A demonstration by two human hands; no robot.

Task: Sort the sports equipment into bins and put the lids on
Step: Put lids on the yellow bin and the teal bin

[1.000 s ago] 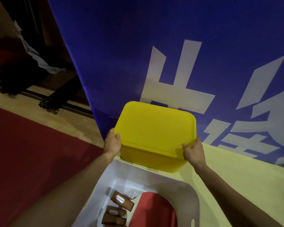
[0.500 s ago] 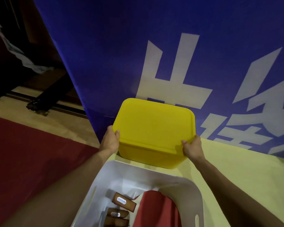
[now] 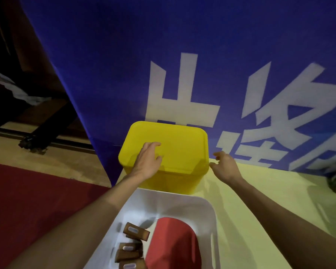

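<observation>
Yellow bin [image 3: 171, 179]: stands at the far end of the bench [image 3: 260, 191], close against the blue banner [image 3: 124, 65], near the bench's left edge.
Lid [image 3: 182, 140]: lies on top of the yellow bin. The near edge looks seated, but I cannot check the far edge.
Left hand [image 3: 148, 162]: rests on the near-left part of the lid with fingers relaxed. The grip is slack and holds nothing.
Right hand [image 3: 226, 166]: just beside the bin's right rim, fingers loosely curled, grip empty. I cannot tell whether it touches the rim.
White bin [image 3: 206, 208]: nearest me, uncovered, holding brown blocks [image 3: 136, 232] and a red thing [image 3: 173, 243].
Step, as I judge it: pressing the yellow lid home. The white bin is not yet covered, and I see no lid for it.
Risk one: pressure from the left side alone could lift the opposite corner and leave the lid unlatched.
Risk two: a sideways shove could slide the bin off the bench's left edge.
Risk three: my left forearm crosses the white bin, so a careless pull back could snag its rim.
</observation>
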